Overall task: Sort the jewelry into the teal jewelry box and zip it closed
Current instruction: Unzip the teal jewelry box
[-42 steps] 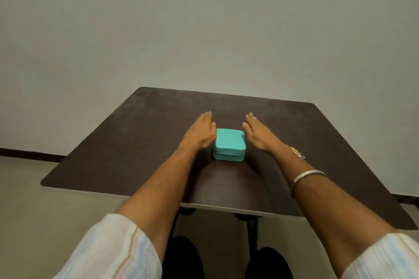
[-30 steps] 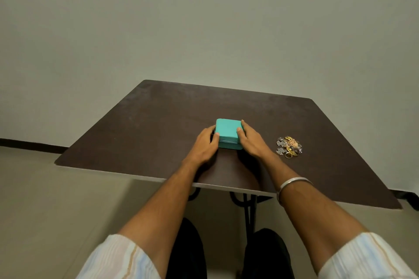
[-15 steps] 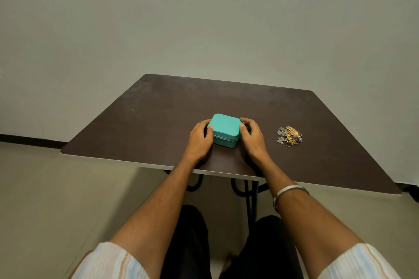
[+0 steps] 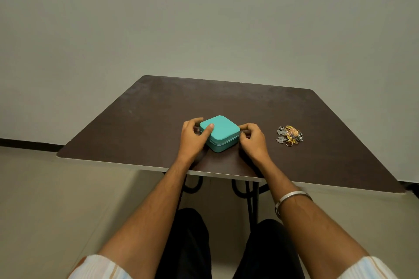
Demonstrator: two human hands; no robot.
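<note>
A small teal jewelry box (image 4: 223, 132) lies shut on the dark table (image 4: 145, 120), turned so one corner points at me, its zipper line showing along the near sides. My left hand (image 4: 192, 137) grips its left side, thumb resting on the lid. My right hand (image 4: 252, 140) holds the box's right corner, fingers curled at the zipper seam. A heap of silver and gold jewelry (image 4: 289, 135) lies on the table to the right of my right hand, apart from it.
The table's near edge (image 4: 226, 173) runs just below my wrists, with black metal legs (image 4: 249, 197) under it. A plain wall stands behind the table. A silver bangle (image 4: 292, 197) is on my right forearm.
Both hands pulled the box nearer to me and rotated it so a corner faces me. They went from flat beside it to gripping its sides. The view tilted down.
</note>
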